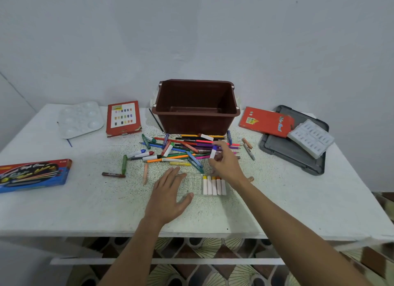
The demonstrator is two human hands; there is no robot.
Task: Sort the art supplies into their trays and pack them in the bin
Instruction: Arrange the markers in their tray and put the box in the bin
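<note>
A heap of loose markers, crayons and coloured pencils (181, 149) lies in front of the empty brown bin (196, 106). A clear plastic tray (193, 184) sits nearer to me, with several white markers (214, 185) lined up at its right end. My left hand (168, 193) lies flat with straight fingers on the tray's left part. Just above the tray's far right corner, my right hand (225, 163) pinches a white marker with a purple cap (213, 151).
A white paint palette (80, 119) and a red box (123, 118) lie at the back left, a blue box (34, 174) at the left edge. At the back right are a red pencil box (266, 121), a white moulded tray (310, 137) and a grey lid (292, 149).
</note>
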